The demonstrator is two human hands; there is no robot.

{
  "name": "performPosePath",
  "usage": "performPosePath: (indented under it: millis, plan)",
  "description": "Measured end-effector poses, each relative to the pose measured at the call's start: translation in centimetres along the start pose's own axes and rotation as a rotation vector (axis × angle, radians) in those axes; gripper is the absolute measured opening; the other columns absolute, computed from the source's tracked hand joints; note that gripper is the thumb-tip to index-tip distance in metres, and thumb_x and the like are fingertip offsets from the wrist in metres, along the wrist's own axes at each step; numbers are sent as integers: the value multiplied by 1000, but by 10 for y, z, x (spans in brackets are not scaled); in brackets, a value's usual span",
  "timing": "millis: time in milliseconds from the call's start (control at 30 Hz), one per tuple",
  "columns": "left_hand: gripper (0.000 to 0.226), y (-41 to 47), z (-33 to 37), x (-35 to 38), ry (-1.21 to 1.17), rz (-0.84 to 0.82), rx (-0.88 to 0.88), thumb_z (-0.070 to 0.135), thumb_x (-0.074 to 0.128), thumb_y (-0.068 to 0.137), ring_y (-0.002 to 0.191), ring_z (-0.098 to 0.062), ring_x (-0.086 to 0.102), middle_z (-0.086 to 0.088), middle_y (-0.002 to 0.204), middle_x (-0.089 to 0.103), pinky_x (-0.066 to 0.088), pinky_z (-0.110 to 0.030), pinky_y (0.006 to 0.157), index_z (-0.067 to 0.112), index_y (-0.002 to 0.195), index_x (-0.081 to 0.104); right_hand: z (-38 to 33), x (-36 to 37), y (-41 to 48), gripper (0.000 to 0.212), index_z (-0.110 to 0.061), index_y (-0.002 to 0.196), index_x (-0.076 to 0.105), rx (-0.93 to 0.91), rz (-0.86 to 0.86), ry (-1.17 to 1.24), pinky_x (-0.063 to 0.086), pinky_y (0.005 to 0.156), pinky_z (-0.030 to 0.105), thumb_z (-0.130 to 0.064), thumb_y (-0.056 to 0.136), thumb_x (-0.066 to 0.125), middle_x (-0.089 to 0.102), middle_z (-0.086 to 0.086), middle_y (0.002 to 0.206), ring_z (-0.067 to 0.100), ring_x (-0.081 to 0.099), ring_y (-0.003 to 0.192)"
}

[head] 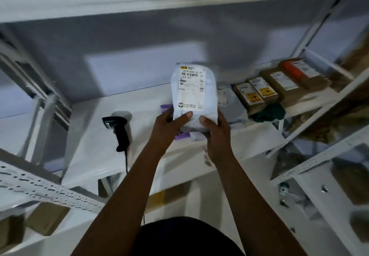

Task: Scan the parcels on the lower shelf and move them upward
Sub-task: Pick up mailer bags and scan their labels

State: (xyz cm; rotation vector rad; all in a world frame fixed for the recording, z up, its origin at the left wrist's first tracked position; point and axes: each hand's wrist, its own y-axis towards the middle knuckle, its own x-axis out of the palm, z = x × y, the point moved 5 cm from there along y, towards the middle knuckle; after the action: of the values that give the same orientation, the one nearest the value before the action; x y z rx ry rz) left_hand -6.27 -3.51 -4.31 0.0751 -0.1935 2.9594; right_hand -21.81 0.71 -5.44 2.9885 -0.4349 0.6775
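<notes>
A white plastic parcel (pixel 194 93) with a printed shipping label facing me stands upright over the white shelf (pixel 95 127). My left hand (pixel 169 125) grips its lower left edge, thumb across the front. On the lower right corner, my right hand (pixel 214 133) holds it the same way. A black handheld barcode scanner (pixel 118 130) lies on the shelf to the left of my hands, its cable hanging over the front edge. A purple flat parcel (pixel 182 134) lies under the held one, mostly hidden.
Several brown cardboard boxes (pixel 279 87) with labels stand in a row at the right end of the shelf, with a dark green bundle (pixel 270 111) in front of them. Perforated metal uprights (pixel 40 187) frame both sides. Cardboard boxes (pixel 47 217) sit on the level below.
</notes>
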Motion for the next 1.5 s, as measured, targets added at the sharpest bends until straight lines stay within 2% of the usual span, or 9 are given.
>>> performPosePath:
  millis: [267, 633, 767, 933, 1000, 1100, 1300, 1433, 1500]
  plan:
    - [28, -44, 2, 158, 70, -189, 33, 26, 79, 89, 70, -5, 67, 8, 93, 79, 51, -25, 57, 22, 117, 74, -85, -135, -66, 48, -12, 137, 60, -126, 243, -36, 57, 92, 47, 4, 92, 62, 70, 9, 128, 30, 68, 115]
    - [37, -114, 27, 313, 77, -388, 129, 23, 76, 92, 85, -8, 71, 1, 111, 77, 53, -22, 62, 17, 128, 69, -176, -251, -142, 50, -16, 137, 58, -289, 400, 40, 57, 88, 40, 3, 91, 62, 71, 6, 128, 29, 68, 117]
    - [39, -114, 55, 337, 58, -396, 189, 25, 77, 90, 92, -11, 73, 2, 115, 77, 53, -22, 66, 18, 127, 70, -212, -256, -142, 46, -22, 127, 62, -353, 398, 79, 58, 86, 34, 6, 91, 60, 75, -2, 119, 23, 71, 112]
    - [38, -99, 106, 363, 30, -427, 301, 21, 79, 89, 99, -14, 75, 4, 114, 77, 60, -32, 76, 18, 126, 71, -259, -255, -117, 51, -13, 135, 60, -430, 429, 92, 59, 91, 42, 3, 87, 63, 74, 3, 121, 27, 71, 111]
    - [35, -84, 137, 371, -30, -440, 343, 19, 78, 90, 101, -15, 75, 3, 113, 78, 61, -36, 82, 17, 124, 71, -287, -247, -95, 47, -12, 132, 62, -447, 430, 104, 61, 82, 35, 4, 87, 64, 77, 0, 112, 22, 74, 102]
    - [31, -60, 182, 379, -67, -404, 392, 22, 78, 90, 95, -12, 76, 6, 107, 79, 60, -29, 76, 18, 121, 73, -330, -226, -63, 43, -9, 133, 61, -480, 377, 82, 60, 72, 27, 4, 92, 61, 78, 1, 108, 19, 76, 96]
    - [23, -8, 254, 382, -139, -364, 457, 22, 79, 90, 93, -12, 77, 8, 102, 80, 60, -30, 73, 26, 112, 73, -389, -190, 7, 37, -19, 129, 64, -568, 300, 16, 59, 76, 28, -3, 95, 61, 77, -2, 112, 18, 74, 102]
    - [29, 21, 288, 373, -151, -283, 534, 24, 79, 90, 98, -16, 76, 3, 107, 79, 62, -41, 84, 21, 117, 74, -414, -167, 54, 36, -29, 113, 68, -595, 263, 22, 59, 75, 30, -1, 91, 65, 79, -7, 101, 13, 75, 93]
    - [30, 29, 296, 370, -126, -236, 571, 26, 77, 91, 97, -13, 76, 5, 107, 79, 62, -35, 80, 20, 120, 73, -419, -161, 73, 35, -27, 114, 68, -593, 242, 44, 59, 75, 34, -1, 91, 65, 78, -3, 104, 16, 75, 94]
